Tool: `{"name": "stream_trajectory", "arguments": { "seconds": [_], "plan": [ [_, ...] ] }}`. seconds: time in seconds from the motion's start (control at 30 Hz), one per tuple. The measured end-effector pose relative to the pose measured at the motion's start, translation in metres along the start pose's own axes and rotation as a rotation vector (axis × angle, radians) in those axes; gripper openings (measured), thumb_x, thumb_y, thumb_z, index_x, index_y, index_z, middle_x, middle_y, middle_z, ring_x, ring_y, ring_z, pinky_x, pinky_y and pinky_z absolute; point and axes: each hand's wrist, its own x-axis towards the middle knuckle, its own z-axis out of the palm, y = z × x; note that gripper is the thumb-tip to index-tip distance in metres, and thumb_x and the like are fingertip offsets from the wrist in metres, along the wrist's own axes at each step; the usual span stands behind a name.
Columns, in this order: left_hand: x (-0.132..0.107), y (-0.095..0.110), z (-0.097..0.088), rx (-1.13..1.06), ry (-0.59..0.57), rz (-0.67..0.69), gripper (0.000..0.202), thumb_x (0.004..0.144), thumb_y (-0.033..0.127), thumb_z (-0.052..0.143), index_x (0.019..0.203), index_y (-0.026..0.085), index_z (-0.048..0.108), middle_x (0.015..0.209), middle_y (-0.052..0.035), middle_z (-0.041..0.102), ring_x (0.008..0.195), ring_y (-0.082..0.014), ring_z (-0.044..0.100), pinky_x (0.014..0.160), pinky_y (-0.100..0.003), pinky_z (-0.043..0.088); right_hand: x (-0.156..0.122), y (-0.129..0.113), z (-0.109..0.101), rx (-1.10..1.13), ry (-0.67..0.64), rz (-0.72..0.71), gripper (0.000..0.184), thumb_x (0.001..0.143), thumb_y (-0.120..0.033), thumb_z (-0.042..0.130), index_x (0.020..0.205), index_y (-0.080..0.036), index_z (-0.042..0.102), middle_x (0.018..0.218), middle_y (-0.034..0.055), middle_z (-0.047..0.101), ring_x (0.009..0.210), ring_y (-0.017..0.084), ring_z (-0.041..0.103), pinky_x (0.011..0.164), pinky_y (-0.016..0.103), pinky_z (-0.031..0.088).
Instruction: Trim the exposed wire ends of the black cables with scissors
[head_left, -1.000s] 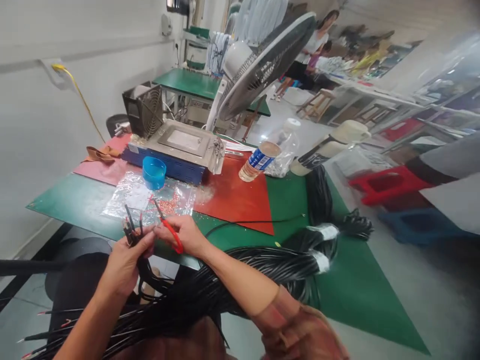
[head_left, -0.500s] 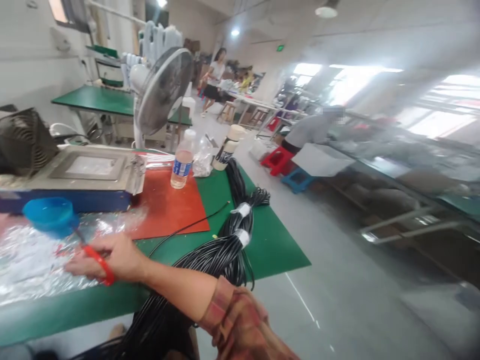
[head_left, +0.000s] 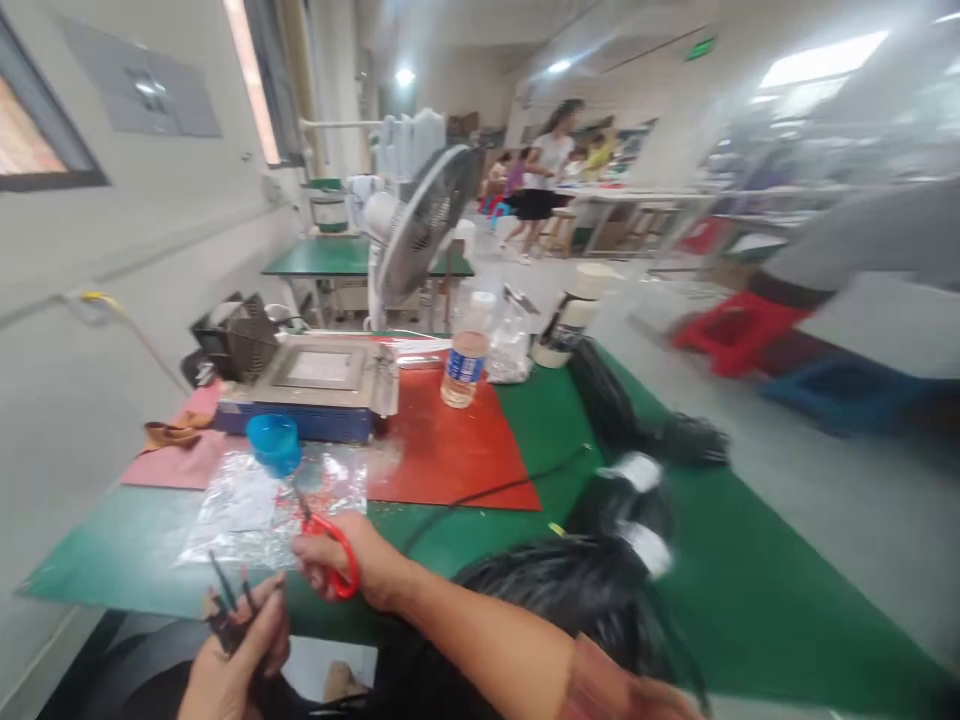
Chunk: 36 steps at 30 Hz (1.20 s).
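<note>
Small red-handled metal scissors [head_left: 346, 568], blades pointing far-left, near left, thin black wire ends [head_left: 223, 605] fanned upright just left

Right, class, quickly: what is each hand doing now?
Left hand: closed on black cable ends.
Right hand: closed on red-handled scissors.

Two hands show at the lower left of the frame: one left hand [head_left: 232, 665] and one right hand [head_left: 364, 568]. Between them are one pair of red scissors [head_left: 334, 562] and about three black wire ends [head_left: 225, 602]; blur makes that count unsure.

Toward the middle stand one blue cup [head_left: 274, 443], one water bottle [head_left: 465, 350], one white-lidded jar [head_left: 574, 315] and one blue-based machine [head_left: 315, 385].

There are two fans: a pedestal fan [head_left: 420, 225] and a box fan [head_left: 241, 345].

There are two green tables, the near table [head_left: 735, 590] and the far table [head_left: 330, 262], and two mats, a red mat [head_left: 450, 450] and a pink mat [head_left: 176, 465].

One cable bundle [head_left: 540, 590] carries two white tape bands [head_left: 637, 470] [head_left: 651, 548].

At the right are two stools, a red stool [head_left: 720, 330] and a blue stool [head_left: 840, 395].
</note>
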Motion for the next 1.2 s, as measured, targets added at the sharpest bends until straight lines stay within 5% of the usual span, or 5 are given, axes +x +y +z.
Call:
{"name": "stream_trajectory", "arguments": {
  "seconds": [0.07, 0.3, 1.2],
  "plan": [
    [-0.002, 0.010, -0.003, -0.032, -0.026, -0.064, 0.040, 0.052, 0.035, 0.083, 0.080, 0.012, 0.067, 0.049, 0.0053, 0.050, 0.044, -0.0080, 0.042, 0.041, -0.021, 0.032, 0.000, 0.001, 0.000, 0.013, -0.023, 0.006, 0.041, 0.069, -0.051, 0.064, 0.058, -0.013, 0.053, 0.041, -0.0058, 0.047, 0.033, 0.004, 0.039, 0.033, 0.015, 0.029],
    [-0.002, 0.006, 0.007, -0.150, 0.053, -0.088, 0.050, 0.042, 0.041, 0.086, 0.078, 0.010, 0.068, 0.041, 0.0042, 0.049, 0.039, -0.0043, 0.039, 0.039, -0.015, 0.025, -0.002, 0.009, 0.005, -0.052, -0.050, 0.059, 0.048, 0.063, -0.058, 0.066, 0.057, -0.013, 0.052, 0.043, -0.0045, 0.048, 0.033, 0.004, 0.039, 0.033, 0.015, 0.028],
    [0.000, -0.003, 0.001, -0.263, -0.066, -0.080, 0.049, 0.052, 0.042, 0.081, 0.089, 0.012, 0.068, 0.042, 0.0039, 0.048, 0.039, -0.0071, 0.036, 0.040, -0.022, 0.020, 0.001, 0.023, 0.007, -0.097, -0.047, 0.079, 0.051, 0.066, -0.060, 0.064, 0.055, -0.012, 0.050, 0.041, -0.0036, 0.047, 0.032, 0.004, 0.040, 0.032, 0.014, 0.028]
  ]
}}
